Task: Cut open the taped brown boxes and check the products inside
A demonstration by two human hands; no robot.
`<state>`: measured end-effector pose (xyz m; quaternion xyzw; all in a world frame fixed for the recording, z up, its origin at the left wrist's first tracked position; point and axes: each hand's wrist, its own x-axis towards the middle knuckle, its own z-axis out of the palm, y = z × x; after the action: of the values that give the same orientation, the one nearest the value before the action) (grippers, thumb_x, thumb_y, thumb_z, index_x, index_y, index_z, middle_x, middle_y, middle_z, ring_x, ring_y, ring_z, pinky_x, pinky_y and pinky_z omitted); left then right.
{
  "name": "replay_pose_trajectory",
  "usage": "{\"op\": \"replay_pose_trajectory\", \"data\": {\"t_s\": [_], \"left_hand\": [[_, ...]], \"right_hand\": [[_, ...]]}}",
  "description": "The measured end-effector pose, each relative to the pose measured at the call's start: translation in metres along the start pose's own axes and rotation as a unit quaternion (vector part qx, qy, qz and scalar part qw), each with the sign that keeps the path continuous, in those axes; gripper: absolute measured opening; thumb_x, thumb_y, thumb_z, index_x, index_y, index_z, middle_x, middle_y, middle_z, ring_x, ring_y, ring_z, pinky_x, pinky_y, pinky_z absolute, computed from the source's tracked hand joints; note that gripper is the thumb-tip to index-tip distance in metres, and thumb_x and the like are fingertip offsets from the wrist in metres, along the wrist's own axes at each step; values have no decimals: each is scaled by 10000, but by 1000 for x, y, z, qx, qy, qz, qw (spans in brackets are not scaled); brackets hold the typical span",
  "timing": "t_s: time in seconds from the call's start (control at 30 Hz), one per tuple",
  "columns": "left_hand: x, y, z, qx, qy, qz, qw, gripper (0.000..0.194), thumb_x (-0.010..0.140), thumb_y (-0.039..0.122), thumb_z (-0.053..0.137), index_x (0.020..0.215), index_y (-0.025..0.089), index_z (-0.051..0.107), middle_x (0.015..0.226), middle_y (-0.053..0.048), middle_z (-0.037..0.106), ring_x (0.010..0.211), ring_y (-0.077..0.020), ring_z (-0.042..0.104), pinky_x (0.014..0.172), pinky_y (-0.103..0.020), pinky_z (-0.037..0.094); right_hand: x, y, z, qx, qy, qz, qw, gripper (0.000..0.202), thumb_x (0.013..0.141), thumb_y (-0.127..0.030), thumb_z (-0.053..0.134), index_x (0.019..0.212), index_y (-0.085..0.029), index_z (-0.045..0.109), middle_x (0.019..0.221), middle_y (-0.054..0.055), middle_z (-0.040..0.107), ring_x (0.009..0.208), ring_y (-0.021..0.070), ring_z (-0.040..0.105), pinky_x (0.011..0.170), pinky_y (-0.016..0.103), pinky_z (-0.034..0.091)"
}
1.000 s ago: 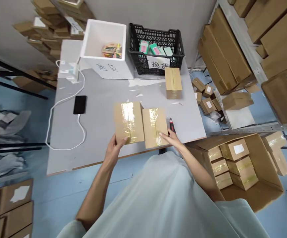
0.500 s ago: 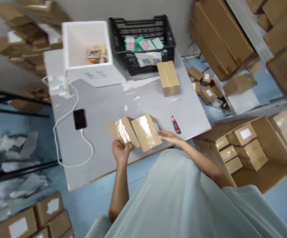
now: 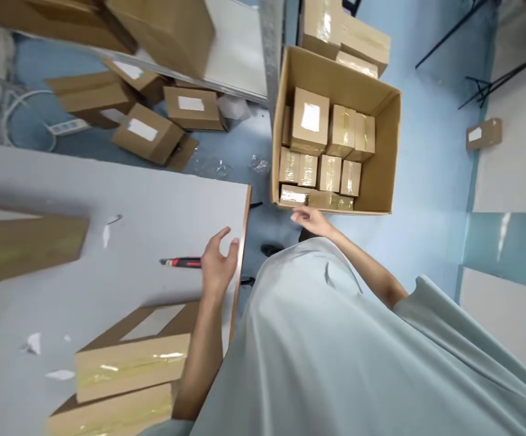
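Observation:
My left hand [image 3: 219, 260] is over the table's right edge, thumb and fingers apart, with nothing in it. It covers one end of a black and red utility knife [image 3: 181, 262] lying on the table; I cannot tell whether they touch. My right hand [image 3: 314, 220] is by the near rim of a large open carton [image 3: 392, 151], fingers loosely stretched and holding nothing. Inside that carton stand several small taped boxes [image 3: 311, 121], one with a white label. Two taped boxes [image 3: 131, 366] lie side by side on the table, partly behind my left forearm.
Another taped box [image 3: 40, 245] lies on the table [image 3: 154, 206] at the left. Loose cardboard boxes [image 3: 142, 133] lie on the floor beyond it. A metal shelf post [image 3: 272, 48] stands beside the carton. More boxes [image 3: 349, 36] are behind it.
My view has swung right, toward the large carton. Both hands have let go of the two taped boxes; the left is now near the knife, the right by the carton's rim.

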<state>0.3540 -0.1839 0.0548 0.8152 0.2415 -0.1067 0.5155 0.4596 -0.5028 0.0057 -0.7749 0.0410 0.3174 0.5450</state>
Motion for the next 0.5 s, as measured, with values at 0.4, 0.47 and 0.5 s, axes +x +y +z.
{"op": "replay_pose_trajectory", "data": {"t_s": [0.4, 0.47, 0.5], "left_hand": [[124, 72, 294, 276, -121, 29, 953, 328, 1083, 308, 500, 900, 216, 756, 1021, -200, 777, 1145, -392, 691, 1012, -473, 486], [124, 60, 302, 314, -100, 31, 944, 294, 1043, 281, 533, 796, 234, 685, 943, -179, 736, 1065, -372, 676, 911, -448, 453], [124, 54, 303, 323, -97, 39, 941, 269, 1018, 270, 557, 772, 239, 660, 917, -166, 718, 1031, -361, 667, 881, -440, 434]], "right_hand": [[92, 117, -162, -365, -53, 92, 925, 764, 971, -216, 841, 1687, -121, 591, 1841, 256, 439, 1717, 453, 397, 1426, 633, 322], [114, 137, -150, -388, -126, 70, 910, 788, 946, -236, 867, 1672, -93, 599, 1898, 268, 332, 1783, 469, 258, 1458, 668, 206], [124, 147, -144, -393, -153, 67, 904, 789, 947, -275, 874, 1661, -73, 604, 1911, 278, 297, 1801, 474, 205, 1465, 677, 160]]}}
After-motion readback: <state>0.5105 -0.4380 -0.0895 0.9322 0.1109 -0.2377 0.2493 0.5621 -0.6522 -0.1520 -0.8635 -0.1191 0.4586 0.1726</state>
